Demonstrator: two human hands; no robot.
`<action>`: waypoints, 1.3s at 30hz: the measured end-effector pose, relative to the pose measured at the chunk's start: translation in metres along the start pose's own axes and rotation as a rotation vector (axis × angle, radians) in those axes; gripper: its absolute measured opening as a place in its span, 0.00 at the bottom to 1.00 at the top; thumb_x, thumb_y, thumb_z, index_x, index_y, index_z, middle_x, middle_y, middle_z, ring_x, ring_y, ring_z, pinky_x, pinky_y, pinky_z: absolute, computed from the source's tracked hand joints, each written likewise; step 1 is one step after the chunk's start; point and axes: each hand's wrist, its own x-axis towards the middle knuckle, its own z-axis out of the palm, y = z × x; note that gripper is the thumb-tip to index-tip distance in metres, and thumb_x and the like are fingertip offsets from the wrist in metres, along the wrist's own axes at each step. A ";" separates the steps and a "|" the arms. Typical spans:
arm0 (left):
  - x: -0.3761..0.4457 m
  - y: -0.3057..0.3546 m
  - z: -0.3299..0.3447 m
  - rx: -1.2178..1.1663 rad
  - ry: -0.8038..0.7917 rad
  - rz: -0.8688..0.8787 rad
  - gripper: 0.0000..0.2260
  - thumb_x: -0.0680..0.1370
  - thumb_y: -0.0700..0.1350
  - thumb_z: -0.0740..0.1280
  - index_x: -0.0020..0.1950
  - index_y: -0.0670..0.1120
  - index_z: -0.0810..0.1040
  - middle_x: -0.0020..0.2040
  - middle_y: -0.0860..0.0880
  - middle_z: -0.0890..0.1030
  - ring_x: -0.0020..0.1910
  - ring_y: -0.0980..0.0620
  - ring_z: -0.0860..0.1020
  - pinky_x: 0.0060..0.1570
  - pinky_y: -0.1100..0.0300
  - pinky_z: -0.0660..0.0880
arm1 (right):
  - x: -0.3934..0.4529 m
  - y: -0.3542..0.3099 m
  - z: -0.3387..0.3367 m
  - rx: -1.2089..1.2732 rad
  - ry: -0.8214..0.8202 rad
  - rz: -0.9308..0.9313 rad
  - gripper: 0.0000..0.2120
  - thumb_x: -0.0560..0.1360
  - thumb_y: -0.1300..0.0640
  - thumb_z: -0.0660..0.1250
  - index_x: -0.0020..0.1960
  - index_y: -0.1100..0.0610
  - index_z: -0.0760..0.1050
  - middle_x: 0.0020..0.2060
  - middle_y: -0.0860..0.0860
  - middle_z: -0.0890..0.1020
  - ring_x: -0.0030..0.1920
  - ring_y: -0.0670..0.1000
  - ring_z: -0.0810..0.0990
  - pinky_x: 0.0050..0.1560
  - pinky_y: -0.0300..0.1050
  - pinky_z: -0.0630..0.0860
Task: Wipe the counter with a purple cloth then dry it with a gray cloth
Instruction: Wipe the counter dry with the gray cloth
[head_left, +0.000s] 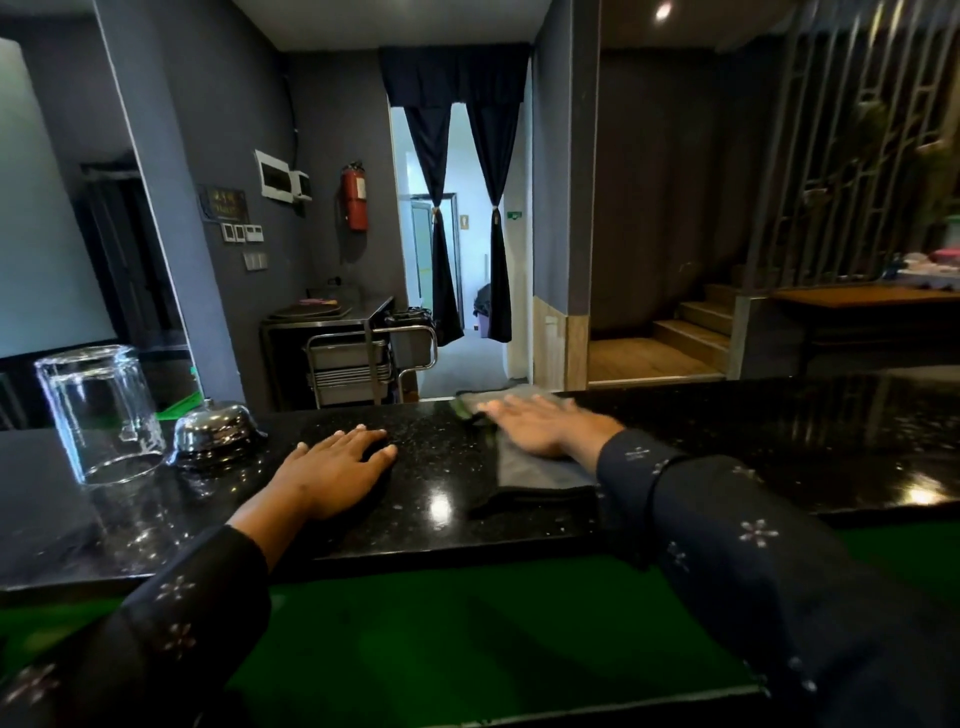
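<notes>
Your right hand (545, 426) flat, fingers spread, pressing gray cloth (535, 467) on glossy black speckled surface (441, 483), 1 o'clock. Your left hand (335, 467) flat on surface, 11 o'clock. Upturned glass (101, 410), bell (215, 431) at 10 o'clock. Curtained doorway (462, 234) at 12, stairs (696, 327) at 2.

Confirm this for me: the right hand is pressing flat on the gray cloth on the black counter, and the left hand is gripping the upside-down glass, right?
Not quite. In the head view the left hand lies flat on the black counter, apart from the upside-down glass. The rest holds: the right hand presses flat on the gray cloth.
</notes>
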 end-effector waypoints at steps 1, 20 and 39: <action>0.000 0.001 0.000 0.005 -0.002 -0.009 0.25 0.81 0.61 0.46 0.77 0.56 0.54 0.78 0.52 0.52 0.77 0.51 0.50 0.73 0.44 0.46 | -0.007 0.028 -0.006 0.014 0.049 0.058 0.25 0.82 0.42 0.40 0.77 0.46 0.52 0.78 0.50 0.52 0.77 0.56 0.49 0.72 0.65 0.43; -0.038 0.057 0.004 -0.196 0.127 -0.071 0.29 0.76 0.65 0.56 0.74 0.53 0.62 0.75 0.45 0.64 0.72 0.44 0.64 0.71 0.44 0.59 | -0.085 0.014 0.008 -0.001 -0.029 -0.108 0.32 0.73 0.29 0.32 0.75 0.35 0.47 0.78 0.49 0.45 0.77 0.59 0.39 0.70 0.68 0.32; -0.046 0.064 0.011 0.037 -0.004 -0.120 0.30 0.76 0.68 0.46 0.77 0.60 0.51 0.79 0.50 0.49 0.77 0.48 0.48 0.73 0.43 0.44 | -0.116 -0.008 0.018 -0.005 -0.024 -0.156 0.34 0.73 0.29 0.32 0.76 0.38 0.48 0.78 0.51 0.45 0.77 0.61 0.39 0.69 0.69 0.32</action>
